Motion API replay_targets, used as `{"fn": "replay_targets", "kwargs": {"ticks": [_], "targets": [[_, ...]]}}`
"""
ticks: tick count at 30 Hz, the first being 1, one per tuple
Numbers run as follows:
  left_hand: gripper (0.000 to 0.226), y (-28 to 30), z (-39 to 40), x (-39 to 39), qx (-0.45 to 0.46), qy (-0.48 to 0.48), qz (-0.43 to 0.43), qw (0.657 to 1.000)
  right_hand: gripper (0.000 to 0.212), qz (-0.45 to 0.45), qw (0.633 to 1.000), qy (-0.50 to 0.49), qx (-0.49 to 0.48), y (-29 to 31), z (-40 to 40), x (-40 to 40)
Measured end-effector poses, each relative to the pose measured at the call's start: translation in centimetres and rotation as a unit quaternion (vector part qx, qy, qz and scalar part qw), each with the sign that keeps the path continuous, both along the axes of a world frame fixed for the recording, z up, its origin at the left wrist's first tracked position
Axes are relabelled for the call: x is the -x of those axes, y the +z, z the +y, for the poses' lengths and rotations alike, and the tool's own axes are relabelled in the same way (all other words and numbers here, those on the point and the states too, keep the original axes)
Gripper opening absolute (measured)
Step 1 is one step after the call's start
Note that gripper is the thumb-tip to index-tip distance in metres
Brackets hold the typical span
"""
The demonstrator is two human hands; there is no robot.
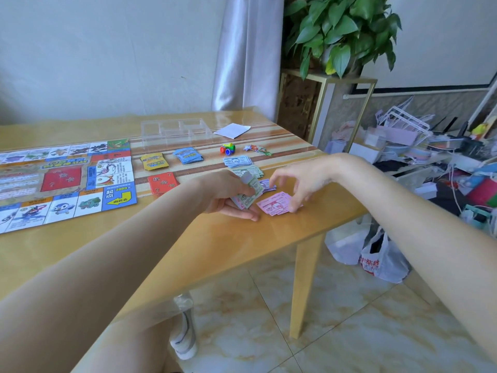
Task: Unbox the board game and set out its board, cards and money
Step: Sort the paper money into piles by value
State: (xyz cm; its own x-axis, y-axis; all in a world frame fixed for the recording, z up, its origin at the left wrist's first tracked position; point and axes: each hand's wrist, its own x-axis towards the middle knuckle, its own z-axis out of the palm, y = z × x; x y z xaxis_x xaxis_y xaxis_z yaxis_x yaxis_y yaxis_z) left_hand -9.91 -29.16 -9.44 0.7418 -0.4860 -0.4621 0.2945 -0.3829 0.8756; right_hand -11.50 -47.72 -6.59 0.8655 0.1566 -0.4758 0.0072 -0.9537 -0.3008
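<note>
The left hand (228,196) pinches green notes (248,196), the right hand (295,184) hovers loose-fingered, seemingly empty, over pink notes (277,205) a careless sweep could scatter.

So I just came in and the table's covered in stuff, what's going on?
A person is sorting play money. The left hand grips a stack of green notes, and the right hand hovers with its fingertips at a pink pile on the table. The board lies unfolded, with card decks and other money piles beside it.
</note>
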Motion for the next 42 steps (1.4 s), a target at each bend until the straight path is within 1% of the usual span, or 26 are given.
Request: {"fn": "replay_targets", "kwargs": {"ticks": [2, 4, 8, 11, 14, 15, 17, 19, 21, 24, 27, 29, 32, 34, 35, 38, 40, 42], "targets": [[0.018, -0.1, -0.4, 0.0, 0.002, 0.006, 0.002, 1.0, 0.065, 0.004, 0.998, 0.028, 0.059, -0.4, 0.4, 0.0], [0.018, -0.2, -0.6, 0.0, 0.013, 0.015, 0.0, 1.0, 0.061, -0.016, 0.993, 0.053, 0.107, -0.9, 0.9, -0.2], [0.01, -0.4, -1.2, 0.2, 0.035, 0.03, -0.012, 0.999, 0.039, -0.042, 0.993, 0.066, 0.09, -1.2, 1.5, -0.5], [0.009, -0.3, -0.9, 0.2, 0.048, 0.021, -0.008, 0.999, 0.038, -0.039, 0.994, 0.069, 0.081, -1.1, 1.6, -0.4], [0.011, -0.1, -0.3, -0.2, 0.061, 0.02, -0.007, 0.998, 0.042, -0.038, 0.991, 0.077, 0.098, -0.8, 1.1, -0.6], [0.015, -0.1, -0.1, -0.5, 0.077, 0.03, -0.006, 0.997, 0.044, -0.047, 0.993, 0.065, 0.082, -0.5, 0.9, -0.7], [0.018, -0.1, 0.4, -0.9, 0.117, 0.047, -0.003, 0.992, 0.04, -0.091, 0.996, 0.015, -0.003, 0.4, 0.8, -0.9], [0.015, -0.2, 0.9, -1.3, 0.14, 0.05, -0.002, 0.989, 0.027, -0.143, 0.982, -0.037, -0.121, 1.0, 1.2, -1.2], [0.009, -0.2, 1.1, -1.5, 0.157, 0.055, -0.004, 0.986, 0.024, -0.165, 0.962, -0.071, -0.206, 1.0, 2.1, -1.4], [0.012, 0.0, 1.3, -1.7, 0.165, 0.045, -0.011, 0.985, 0.018, -0.192, 0.949, -0.081, -0.236, 0.4, 3.4, -1.8], [0.017, 0.8, 2.0, -2.2, 0.185, 0.03, -0.009, 0.982, 0.012, -0.224, 0.926, -0.108, -0.285, 0.3, 3.9, -2.2], [0.018, 1.5, 2.7, -2.8, 0.202, 0.036, -0.006, 0.979, 0.009, -0.221, 0.906, -0.134, -0.334, 0.2, 4.1, -2.6], [0.02, 2.1, 3.5, -3.7, 0.216, 0.061, -0.002, 0.974, 0.014, -0.204, 0.888, -0.142, -0.386, 0.3, 4.7, -3.6], [0.019, 1.7, 3.8, -4.3, 0.221, 0.09, 0.001, 0.971, 0.009, -0.21, 0.887, -0.156, -0.381, 0.0, 4.9, -4.5], [0.018, 1.4, 3.9, -4.7, 0.216, 0.109, -0.004, 0.97, 0.002, -0.219, 0.885, -0.176, -0.37, -0.2, 4.8, -5.1], [0.021, 0.2, 4.5, -5.8, 0.175, 0.153, -0.029, 0.972, 0.016, -0.249, 0.878, -0.26, -0.315, -1.5, 4.3, -6.7], [0.023, -0.2, 4.8, -6.3, 0.163, 0.164, -0.024, 0.973, 0.015, -0.254, 0.882, -0.285, -0.277, -2.5, 4.2, -7.4], [0.023, -0.3, 4.8, -6.6, 0.165, 0.162, -0.018, 0.973, 0.012, -0.263, 0.897, -0.286, -0.212, -3.4, 4.3, -7.7]]}}
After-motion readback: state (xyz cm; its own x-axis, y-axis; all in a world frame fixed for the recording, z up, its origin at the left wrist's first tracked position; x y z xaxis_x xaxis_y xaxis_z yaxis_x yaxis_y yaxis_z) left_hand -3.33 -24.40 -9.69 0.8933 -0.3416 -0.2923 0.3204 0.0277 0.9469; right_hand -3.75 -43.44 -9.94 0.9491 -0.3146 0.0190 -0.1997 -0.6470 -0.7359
